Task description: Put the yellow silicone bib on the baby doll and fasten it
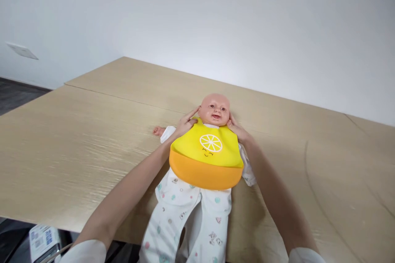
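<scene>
A baby doll (214, 109) lies on its back on a light wooden table (77, 139), head pointing away from me. It wears white patterned pyjamas (185, 213) and a yellow and orange silicone bib (207, 155) with a lemon slice face. My left hand (186, 124) is at the left side of the doll's neck, fingers pinched on the bib's neck strap, index finger raised toward the ear. My right hand (237, 129) is at the right side of the neck, fingers curled behind the bib's top edge and partly hidden.
A white wall (197, 16) runs behind the table. A seam (123, 98) crosses the tabletop on the far side. A white package with printed codes (43, 240) sits below the near left edge. Dark floor (15, 94) shows at far left.
</scene>
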{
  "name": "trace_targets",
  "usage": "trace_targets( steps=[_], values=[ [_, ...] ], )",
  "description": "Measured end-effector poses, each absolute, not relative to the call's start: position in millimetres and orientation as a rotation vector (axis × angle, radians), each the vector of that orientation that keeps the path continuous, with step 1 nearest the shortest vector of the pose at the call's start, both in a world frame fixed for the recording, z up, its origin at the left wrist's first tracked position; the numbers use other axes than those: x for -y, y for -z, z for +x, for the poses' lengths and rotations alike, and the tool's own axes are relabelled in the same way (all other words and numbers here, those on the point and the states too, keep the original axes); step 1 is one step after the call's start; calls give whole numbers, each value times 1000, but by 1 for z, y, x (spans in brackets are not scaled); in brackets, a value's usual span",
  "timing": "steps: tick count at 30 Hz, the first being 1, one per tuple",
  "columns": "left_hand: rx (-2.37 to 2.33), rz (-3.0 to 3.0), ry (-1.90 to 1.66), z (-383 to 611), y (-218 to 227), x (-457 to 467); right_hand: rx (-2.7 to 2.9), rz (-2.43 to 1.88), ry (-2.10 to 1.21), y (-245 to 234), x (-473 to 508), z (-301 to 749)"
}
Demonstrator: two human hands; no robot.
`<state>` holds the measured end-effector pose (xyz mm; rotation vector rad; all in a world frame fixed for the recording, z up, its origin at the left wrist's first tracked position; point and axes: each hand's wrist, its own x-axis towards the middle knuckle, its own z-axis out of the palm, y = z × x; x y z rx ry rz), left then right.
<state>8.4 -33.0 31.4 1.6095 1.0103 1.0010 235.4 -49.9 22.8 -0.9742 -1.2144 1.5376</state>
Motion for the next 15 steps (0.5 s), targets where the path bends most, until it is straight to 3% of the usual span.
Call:
trace_targets(
  steps=[15],
  values=[
    [-1054, 1591, -988, 14, -27, 8, 1397, -1029, -1510, -28, 20, 246]
  ],
)
